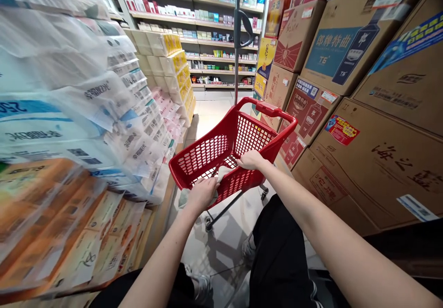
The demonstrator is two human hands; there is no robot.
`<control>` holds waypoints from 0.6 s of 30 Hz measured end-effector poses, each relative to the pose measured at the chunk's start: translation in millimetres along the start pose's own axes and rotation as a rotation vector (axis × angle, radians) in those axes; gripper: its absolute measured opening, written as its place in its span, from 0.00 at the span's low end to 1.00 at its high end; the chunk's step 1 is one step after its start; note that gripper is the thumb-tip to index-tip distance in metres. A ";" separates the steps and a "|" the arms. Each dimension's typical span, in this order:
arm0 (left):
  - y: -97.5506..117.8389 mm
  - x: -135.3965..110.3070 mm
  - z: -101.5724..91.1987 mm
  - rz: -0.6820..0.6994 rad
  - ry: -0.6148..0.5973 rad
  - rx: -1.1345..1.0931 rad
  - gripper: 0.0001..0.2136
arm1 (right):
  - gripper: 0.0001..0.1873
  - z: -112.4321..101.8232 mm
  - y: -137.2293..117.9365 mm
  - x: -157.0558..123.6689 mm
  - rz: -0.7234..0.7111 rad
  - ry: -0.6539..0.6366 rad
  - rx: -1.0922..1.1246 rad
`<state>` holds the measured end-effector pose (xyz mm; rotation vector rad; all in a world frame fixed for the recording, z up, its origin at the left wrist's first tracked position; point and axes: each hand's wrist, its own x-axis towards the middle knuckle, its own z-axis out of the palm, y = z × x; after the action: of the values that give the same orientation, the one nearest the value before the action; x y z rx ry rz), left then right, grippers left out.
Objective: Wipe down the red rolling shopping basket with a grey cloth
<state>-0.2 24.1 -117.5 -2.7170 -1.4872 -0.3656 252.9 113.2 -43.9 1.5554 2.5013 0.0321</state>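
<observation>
In the head view there is one red cart (216, 153), right in front of the person, with two of its wheels in sight. Two hands are at the cart's near side. The left hand (202, 195) has its fingers curled around a pale cloth (224, 173) at the cart's near rim. The right hand (252, 160) is bent over that rim, farther along. Its fingertips are hard to see, so I cannot tell how tight it is or if it holds the rim. Two shoes (201, 287) show below the cart.

Right of the cart are more than eight boxes (387, 165). One has a blue patch that says "郎牌特曲" and "T6". A big one starts with "海之", and its last sign is hard to read.

Left of the cart is a tall pile of white packs (51, 109), too blurry to count. Orange packs (44, 211) sit below them, cut off by the picture's edge. Behind the cart stand one dark pole (236, 75) and at least four layers of yellow-ended packs (175, 68). Farther back are shelves (161, 17) with small boxes, whose words are too small to read.
</observation>
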 end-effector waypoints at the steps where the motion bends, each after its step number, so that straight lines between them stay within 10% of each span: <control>1: -7.3 -10.0 0.9 -0.018 0.009 0.003 0.16 | 0.34 0.4 1.0 0.1 -0.002 0.000 0.004; 10: -57.9 -54.8 1.4 -0.209 0.123 -0.003 0.17 | 0.39 -2.0 -6.6 13.4 -0.097 -0.012 0.071; 18: -123.5 -48.3 8.3 -0.323 0.189 -0.258 0.19 | 0.39 -22.3 64.5 -5.5 -0.090 0.066 -0.083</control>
<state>-126.5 52.6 -147.3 -2.5172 -1.9400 -0.8526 308.5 139.1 -13.3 1.4314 2.5820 0.1753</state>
